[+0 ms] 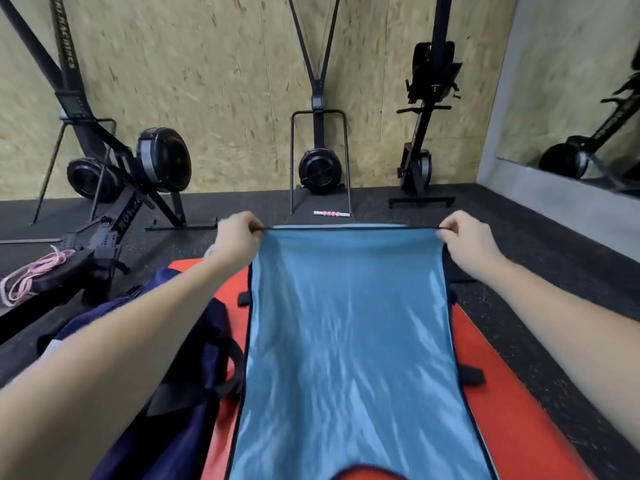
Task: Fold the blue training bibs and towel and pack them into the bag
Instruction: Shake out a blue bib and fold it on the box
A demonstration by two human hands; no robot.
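Note:
A light blue cloth with dark edging (349, 341) hangs stretched out in front of me, above a red mat (512, 410). My left hand (239, 237) pinches its far left corner and my right hand (465, 237) pinches its far right corner, holding the top edge taut. The cloth is blurred. The dark navy bag (166, 393) lies to the left on the mat, with black handles, partly behind my left forearm. A curved cut-out shows at the cloth's near edge.
Black rowing machines (138, 174) and a ski trainer (320, 168) stand along the chipboard wall on black rubber flooring. A pink rope (31, 275) lies at the left. A pink-and-white roller stick (331, 213) lies beyond the cloth. A mirror (588, 98) is at the right.

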